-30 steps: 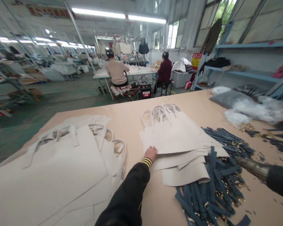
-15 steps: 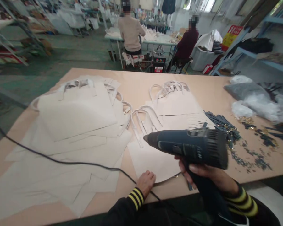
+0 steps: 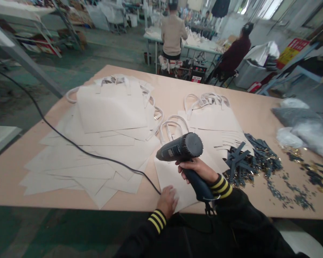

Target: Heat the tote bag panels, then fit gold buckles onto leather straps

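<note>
My right hand (image 3: 197, 170) is wrapped around the handle of a dark blue heat gun (image 3: 174, 148), its nozzle pointing left above a cream bag panel (image 3: 182, 188). At the panel's lower left corner is my left hand (image 3: 169, 199), with fingers blurred by motion, so whether they grip the edge cannot be made out. Looped cream straps (image 3: 174, 123) lie at the panel's far end, partly behind the gun. A black power cord (image 3: 104, 157) runs across the table and passes by my left hand.
Stacked cream bag panels (image 3: 113, 107) with handles cover the left side. Another pile (image 3: 212, 118) lies farther back. Dark strips with gold metal fittings (image 3: 242, 166) and small scraps (image 3: 293, 193) are at right, near plastic bags (image 3: 304, 122). Two people sit at a far table.
My view has shifted, moving the table scene rightward. The heat gun has come left and turned, showing its round back end. My left hand has shifted slightly, its fingers blurring.
</note>
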Motion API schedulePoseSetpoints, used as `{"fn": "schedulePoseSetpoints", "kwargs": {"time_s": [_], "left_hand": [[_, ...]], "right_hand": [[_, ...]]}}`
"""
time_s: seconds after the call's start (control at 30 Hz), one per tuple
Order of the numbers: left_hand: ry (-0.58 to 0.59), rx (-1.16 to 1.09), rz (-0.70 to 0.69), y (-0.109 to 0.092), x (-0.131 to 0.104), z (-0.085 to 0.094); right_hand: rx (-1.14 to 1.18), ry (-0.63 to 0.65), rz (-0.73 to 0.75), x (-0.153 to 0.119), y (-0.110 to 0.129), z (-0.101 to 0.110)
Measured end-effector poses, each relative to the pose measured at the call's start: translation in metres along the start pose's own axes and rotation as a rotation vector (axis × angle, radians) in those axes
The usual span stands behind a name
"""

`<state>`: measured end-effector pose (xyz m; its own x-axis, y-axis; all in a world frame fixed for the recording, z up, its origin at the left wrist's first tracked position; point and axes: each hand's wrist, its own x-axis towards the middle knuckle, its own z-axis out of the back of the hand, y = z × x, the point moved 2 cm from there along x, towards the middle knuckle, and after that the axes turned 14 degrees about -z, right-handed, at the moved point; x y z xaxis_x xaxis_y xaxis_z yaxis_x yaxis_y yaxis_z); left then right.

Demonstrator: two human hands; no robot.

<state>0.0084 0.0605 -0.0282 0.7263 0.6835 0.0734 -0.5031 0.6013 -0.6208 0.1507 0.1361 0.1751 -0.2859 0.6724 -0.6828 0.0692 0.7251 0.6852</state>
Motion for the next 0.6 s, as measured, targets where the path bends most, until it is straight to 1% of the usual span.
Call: {"fn": "schedulePoseSetpoints", "kwargs": {"time_s": [0.07, 0.13, 0.2, 0.23, 0.37, 0.5, 0.6], "left_hand": [[-0.057, 0.043, 0.158, 0.012, 0.000, 0.008], [-0.088, 0.064, 0.288, 0.022, 0.001, 0.015], [-0.081, 0.063, 0.382, 0.028, 0.003, 0.020], [-0.065, 0.056, 0.418, 0.030, 0.003, 0.022], [0.055, -0.002, 0.534, 0.024, -0.002, 0.024], [0.179, -0.067, 0.610, 0.011, -0.012, 0.025], [0.230, -0.108, 0.643, 0.004, -0.016, 0.028]], "right_hand": [[-0.022, -0.029, -0.003, -0.004, 0.002, 0.006], [-0.051, -0.101, 0.000, -0.011, 0.005, 0.014], [-0.053, -0.156, 0.000, -0.016, 0.007, 0.021], [-0.048, -0.159, -0.006, -0.017, 0.007, 0.023], [-0.052, -0.113, -0.023, -0.015, 0.007, 0.024], [-0.106, -0.168, -0.028, -0.019, 0.007, 0.030], [-0.129, -0.247, 0.016, -0.031, 0.012, 0.047]]}}
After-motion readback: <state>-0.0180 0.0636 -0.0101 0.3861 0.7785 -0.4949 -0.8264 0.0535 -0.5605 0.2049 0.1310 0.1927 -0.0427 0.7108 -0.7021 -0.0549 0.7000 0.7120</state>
